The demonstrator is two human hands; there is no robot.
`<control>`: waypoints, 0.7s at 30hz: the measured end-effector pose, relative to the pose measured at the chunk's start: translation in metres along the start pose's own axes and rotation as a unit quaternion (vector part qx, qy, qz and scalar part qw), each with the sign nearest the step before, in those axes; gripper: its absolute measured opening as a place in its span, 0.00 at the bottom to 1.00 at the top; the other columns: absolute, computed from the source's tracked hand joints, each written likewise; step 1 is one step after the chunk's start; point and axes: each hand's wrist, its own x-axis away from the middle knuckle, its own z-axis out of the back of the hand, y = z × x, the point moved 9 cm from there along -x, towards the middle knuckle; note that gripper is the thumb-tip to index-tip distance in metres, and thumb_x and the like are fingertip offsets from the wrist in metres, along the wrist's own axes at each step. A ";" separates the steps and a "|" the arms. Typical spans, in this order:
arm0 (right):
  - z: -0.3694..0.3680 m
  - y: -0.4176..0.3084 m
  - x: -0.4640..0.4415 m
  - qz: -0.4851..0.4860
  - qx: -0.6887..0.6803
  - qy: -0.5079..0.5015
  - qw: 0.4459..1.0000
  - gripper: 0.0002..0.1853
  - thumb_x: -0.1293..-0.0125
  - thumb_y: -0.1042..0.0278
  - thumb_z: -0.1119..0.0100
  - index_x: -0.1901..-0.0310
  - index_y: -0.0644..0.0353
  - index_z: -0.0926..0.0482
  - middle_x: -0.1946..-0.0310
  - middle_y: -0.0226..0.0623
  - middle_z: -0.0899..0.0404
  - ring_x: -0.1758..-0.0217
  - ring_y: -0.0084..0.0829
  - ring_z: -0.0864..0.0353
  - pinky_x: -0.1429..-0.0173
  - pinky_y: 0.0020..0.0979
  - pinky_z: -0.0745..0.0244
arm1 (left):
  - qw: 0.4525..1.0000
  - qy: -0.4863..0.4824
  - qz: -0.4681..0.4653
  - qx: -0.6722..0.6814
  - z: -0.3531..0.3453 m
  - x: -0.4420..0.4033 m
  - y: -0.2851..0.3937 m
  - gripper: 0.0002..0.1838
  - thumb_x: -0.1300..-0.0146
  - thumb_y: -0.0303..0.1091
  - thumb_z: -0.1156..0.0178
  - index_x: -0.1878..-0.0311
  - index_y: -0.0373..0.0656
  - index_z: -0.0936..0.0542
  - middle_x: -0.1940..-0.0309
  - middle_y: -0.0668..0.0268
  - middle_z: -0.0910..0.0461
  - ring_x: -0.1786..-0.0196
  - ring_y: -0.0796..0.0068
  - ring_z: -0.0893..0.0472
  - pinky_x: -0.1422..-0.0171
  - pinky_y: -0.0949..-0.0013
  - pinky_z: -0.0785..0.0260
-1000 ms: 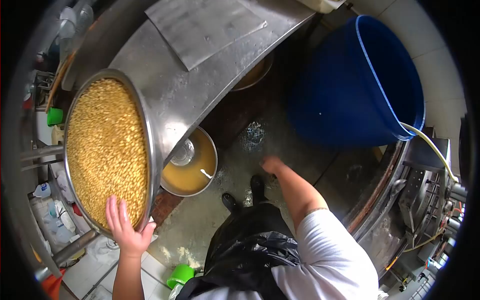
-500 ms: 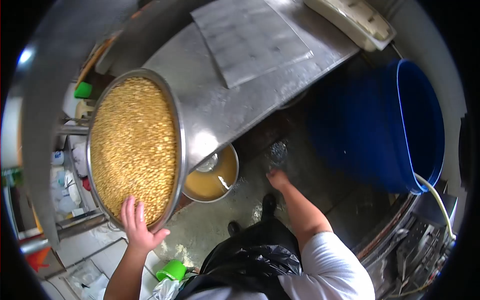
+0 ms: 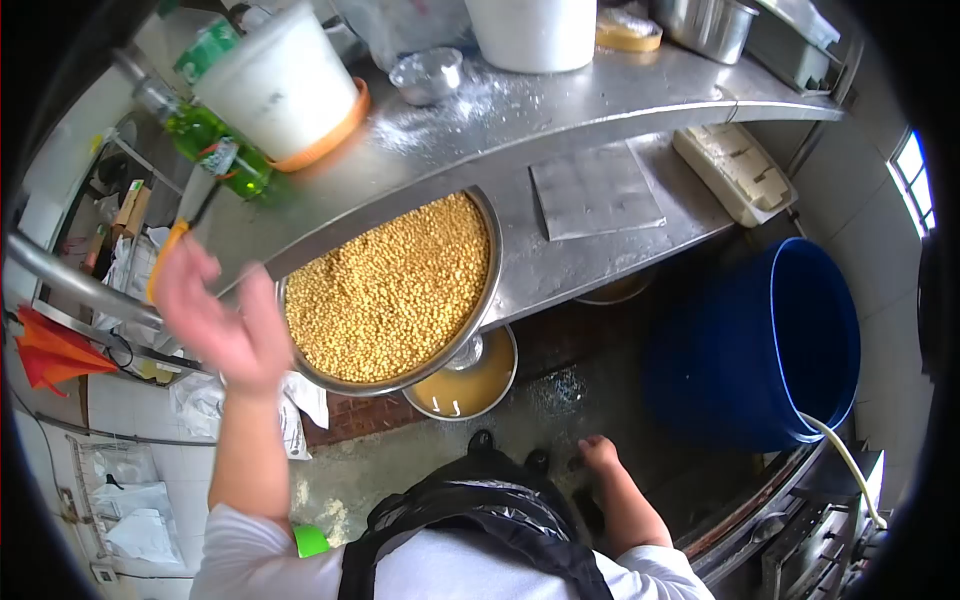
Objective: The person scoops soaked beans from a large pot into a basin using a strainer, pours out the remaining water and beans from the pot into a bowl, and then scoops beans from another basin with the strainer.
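Note:
My left hand [image 3: 228, 318] is raised at the left of the head view, blurred, its fingers apart and nothing in it. Just right of it a large round metal basin [image 3: 492, 255], heaped with yellow beans [image 3: 395, 285], sits on the lower metal shelf and juts past its edge. From this angle I cannot tell whether the hand touches the rim. My right hand [image 3: 600, 453] hangs low over the dark floor, apart from other things; how its fingers are bent is too small to make out. Beneath the basin stands a metal pot [image 3: 502, 385] of cloudy yellowish liquid.
A metal counter [image 3: 560, 110] carries a white bucket [image 3: 275, 85], a green bottle [image 3: 220, 150] and a small metal bowl [image 3: 427, 76]. A tall blue barrel [image 3: 720, 350] with a hose [image 3: 845, 460] stands right. A metal sheet [image 3: 595, 190] and white tub [image 3: 735, 175] lie on the shelf.
My left hand has left the basin's near edge and risen to its left side. The view has lifted, showing the upper counter. My right hand stays low.

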 end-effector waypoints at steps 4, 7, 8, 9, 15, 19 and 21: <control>0.025 0.041 0.017 0.011 0.081 0.055 0.995 0.30 0.30 0.47 0.28 0.39 0.66 0.13 0.47 0.53 0.09 0.43 0.47 0.08 0.36 0.42 0.16 | 0.962 0.019 0.261 -0.071 -0.020 -0.066 -0.128 0.41 0.32 0.42 0.22 0.26 0.30 0.31 0.29 0.47 0.27 0.31 0.58 0.22 0.32 0.57 0.26; 0.032 0.083 0.023 -0.006 0.051 0.081 0.995 0.28 0.30 0.48 0.28 0.39 0.64 0.13 0.46 0.51 0.09 0.41 0.47 0.09 0.35 0.42 0.16 | 0.930 -0.050 0.355 0.083 -0.049 -0.070 -0.168 0.38 0.34 0.46 0.21 0.31 0.30 0.27 0.37 0.49 0.18 0.39 0.61 0.16 0.35 0.60 0.24; 0.035 0.091 0.024 -0.003 0.052 0.085 0.995 0.28 0.30 0.48 0.28 0.39 0.64 0.13 0.46 0.51 0.09 0.41 0.47 0.09 0.35 0.42 0.16 | 0.930 -0.045 0.355 0.084 -0.051 -0.068 -0.180 0.38 0.34 0.46 0.21 0.31 0.30 0.27 0.37 0.49 0.18 0.39 0.61 0.16 0.35 0.60 0.24; 0.036 0.104 0.029 -0.043 0.034 0.060 0.997 0.28 0.30 0.48 0.28 0.38 0.64 0.14 0.45 0.51 0.09 0.39 0.48 0.10 0.33 0.42 0.17 | 0.935 -0.062 0.345 0.042 -0.053 -0.065 -0.192 0.36 0.34 0.47 0.22 0.34 0.31 0.25 0.42 0.51 0.15 0.43 0.63 0.14 0.36 0.61 0.23; 0.028 0.178 0.016 -0.095 0.143 -0.030 0.985 0.25 0.24 0.50 0.35 0.33 0.57 0.16 0.32 0.38 0.15 0.29 0.38 0.16 0.31 0.39 0.18 | 0.922 -0.087 0.378 -0.013 -0.024 -0.071 -0.200 0.29 0.35 0.46 0.23 0.43 0.31 0.20 0.50 0.51 0.11 0.48 0.58 0.11 0.41 0.59 0.21; -0.018 0.233 -0.020 0.097 0.541 -0.144 0.823 0.22 0.19 0.53 0.42 0.29 0.46 0.18 0.25 0.28 0.20 0.24 0.31 0.20 0.28 0.37 0.20 | 0.933 -0.015 0.344 -0.107 0.024 -0.107 -0.290 0.33 0.37 0.47 0.22 0.40 0.30 0.21 0.48 0.50 0.11 0.47 0.53 0.11 0.41 0.56 0.21; 0.008 0.195 0.017 -0.008 0.460 -0.177 0.870 0.21 0.19 0.53 0.42 0.30 0.48 0.18 0.30 0.33 0.18 0.27 0.36 0.18 0.29 0.40 0.20 | 0.930 0.027 0.348 -0.118 0.037 -0.124 -0.328 0.29 0.36 0.44 0.23 0.42 0.31 0.19 0.49 0.51 0.11 0.48 0.57 0.11 0.42 0.58 0.22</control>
